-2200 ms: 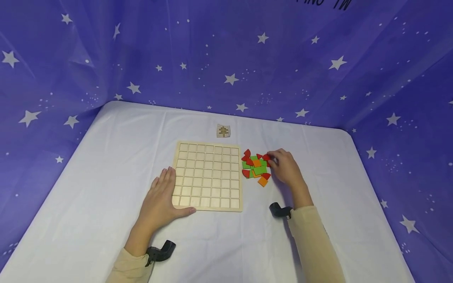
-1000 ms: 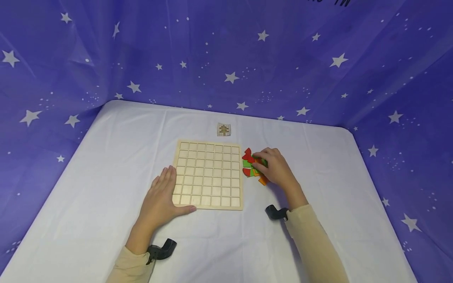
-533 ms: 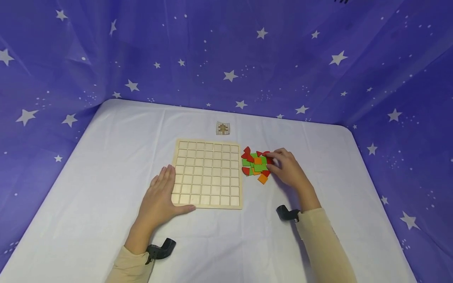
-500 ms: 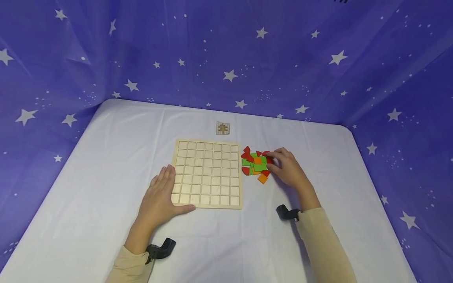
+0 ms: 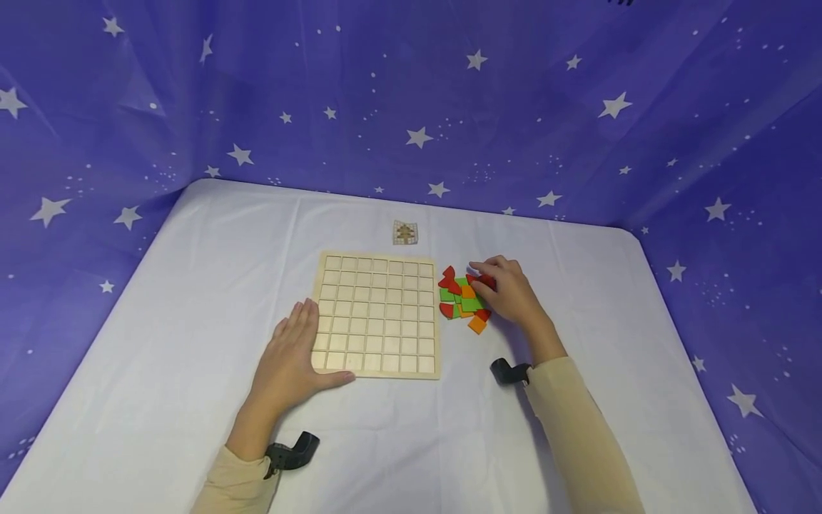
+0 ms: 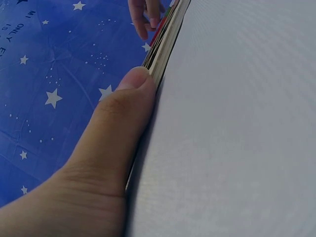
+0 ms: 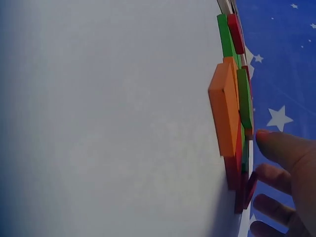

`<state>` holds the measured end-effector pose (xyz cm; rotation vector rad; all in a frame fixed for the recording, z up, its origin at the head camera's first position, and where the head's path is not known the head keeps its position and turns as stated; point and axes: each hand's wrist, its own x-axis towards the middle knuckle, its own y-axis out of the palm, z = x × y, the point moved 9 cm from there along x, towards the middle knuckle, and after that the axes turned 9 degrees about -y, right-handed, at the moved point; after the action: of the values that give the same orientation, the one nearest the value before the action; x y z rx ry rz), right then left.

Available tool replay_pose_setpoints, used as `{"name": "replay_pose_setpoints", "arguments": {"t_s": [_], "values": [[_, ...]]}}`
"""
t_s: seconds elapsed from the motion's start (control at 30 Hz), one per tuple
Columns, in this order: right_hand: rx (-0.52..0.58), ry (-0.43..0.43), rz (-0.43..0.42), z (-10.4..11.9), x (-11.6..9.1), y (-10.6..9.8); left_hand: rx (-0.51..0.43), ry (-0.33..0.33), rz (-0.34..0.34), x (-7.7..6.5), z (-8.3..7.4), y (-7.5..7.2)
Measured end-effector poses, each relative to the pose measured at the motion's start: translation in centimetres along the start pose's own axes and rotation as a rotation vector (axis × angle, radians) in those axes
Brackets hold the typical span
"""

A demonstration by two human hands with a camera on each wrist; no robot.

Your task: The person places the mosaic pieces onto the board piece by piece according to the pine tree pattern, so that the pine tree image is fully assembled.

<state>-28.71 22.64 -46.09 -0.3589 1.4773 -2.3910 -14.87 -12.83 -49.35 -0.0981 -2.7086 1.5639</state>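
My left hand (image 5: 285, 364) rests at the near left corner of a wooden grid board (image 5: 379, 314), fingers along its left side, thumb along the near edge. In the left wrist view the thumb (image 6: 121, 103) touches the board's side. Right of the board lies a loose pile of flat red quarter-circle pieces (image 5: 446, 310), green pieces (image 5: 472, 305) and orange squares (image 5: 477, 325). Over the pile's far right part, my right hand (image 5: 510, 293) has thumb and index finger apart, close to some red pieces. From the right wrist, an orange piece (image 7: 223, 108) stands out in front.
Beyond the board lies a small card (image 5: 405, 233) with a brown tree pattern on a grid. White cloth (image 5: 244, 235) covers the table. A purple star-printed sheet (image 5: 359, 86) rises behind and at both sides. A black wrist camera (image 5: 510, 372) sits beside each forearm.
My right hand reached left across the pile, drew back right, and has now moved slightly left and away over the red pieces. The left hand and the board stay put.
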Motion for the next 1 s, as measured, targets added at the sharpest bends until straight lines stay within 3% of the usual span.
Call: {"name": "replay_pose_setpoints", "arguments": {"t_s": [0.3, 0.6, 1.0], "values": [[0.023, 0.041, 0.081, -0.07, 0.53, 0.84, 0.002, 0.008, -0.004, -0.09, -0.20, -0.05], [0.125, 0.073, 0.040, -0.47, 0.73, 0.78, 0.007, 0.001, -0.001, -0.09, -0.14, -0.17], [0.182, 0.086, 0.022, -0.70, 0.66, 0.92, 0.014, -0.001, 0.006, -0.06, -0.13, -0.05]]}}
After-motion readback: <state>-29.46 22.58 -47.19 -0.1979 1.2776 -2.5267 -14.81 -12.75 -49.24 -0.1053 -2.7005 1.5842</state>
